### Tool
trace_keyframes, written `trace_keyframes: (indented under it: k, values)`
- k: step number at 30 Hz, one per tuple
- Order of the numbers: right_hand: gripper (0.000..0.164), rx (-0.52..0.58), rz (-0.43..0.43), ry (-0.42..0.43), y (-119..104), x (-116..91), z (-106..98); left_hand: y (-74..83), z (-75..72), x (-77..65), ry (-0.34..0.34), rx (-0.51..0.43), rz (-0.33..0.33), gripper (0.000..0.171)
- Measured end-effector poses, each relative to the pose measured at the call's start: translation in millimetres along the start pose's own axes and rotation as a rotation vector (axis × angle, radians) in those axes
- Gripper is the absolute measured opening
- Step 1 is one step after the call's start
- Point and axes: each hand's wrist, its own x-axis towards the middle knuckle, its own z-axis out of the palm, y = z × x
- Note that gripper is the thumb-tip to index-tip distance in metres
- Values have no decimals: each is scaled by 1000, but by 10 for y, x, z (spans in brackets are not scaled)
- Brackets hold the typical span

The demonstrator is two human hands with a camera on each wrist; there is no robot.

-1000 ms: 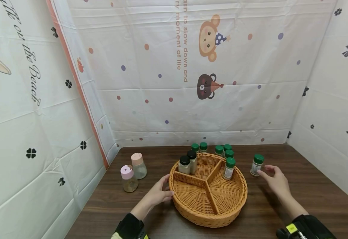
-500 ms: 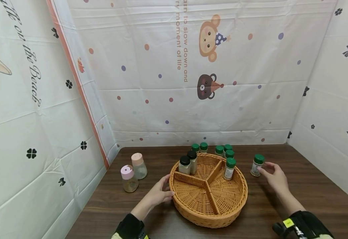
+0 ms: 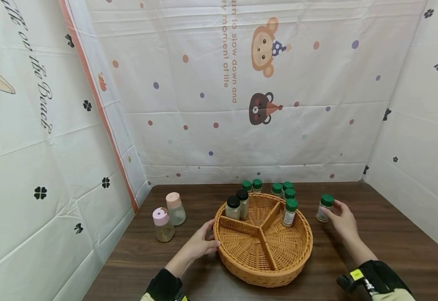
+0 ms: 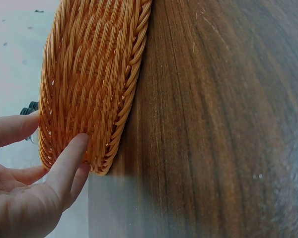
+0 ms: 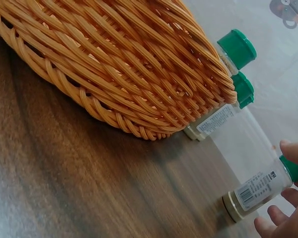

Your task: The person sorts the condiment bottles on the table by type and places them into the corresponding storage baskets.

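Observation:
A round wicker basket (image 3: 264, 279) with three compartments sits in the middle of the table. My left hand (image 3: 196, 244) holds its left side, fingers at the rim and one digit against the woven outer wall in the left wrist view. To the right, apart from the basket, my right hand (image 3: 344, 221) grips a green-capped spice jar (image 5: 258, 191), its fingers around the cap and upper body. Inside the basket, two black-capped jars (image 3: 232, 211) stand in the back left compartment. A green-capped jar (image 3: 288, 217) stands in the right one.
Several more green-capped jars (image 3: 277, 189) stand behind the basket, partly hidden by its rim. At the left are a pink-capped jar (image 3: 164, 232) and a peach-capped jar (image 3: 176, 214). Printed white cloth (image 3: 188, 142) hangs around the brown wooden table (image 3: 128, 267).
My right hand has closed in on the green-capped jar, and the jar now leans slightly further right. The right forearm has shifted left. My left hand and the basket stay in place.

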Motion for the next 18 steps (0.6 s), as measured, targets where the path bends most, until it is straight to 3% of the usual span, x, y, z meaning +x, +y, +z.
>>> trace_keyframes:
  k: [18]
  values:
    - [75, 32, -17, 48, -38, 91, 48, -15, -16, 12, 0, -2, -5, 76]
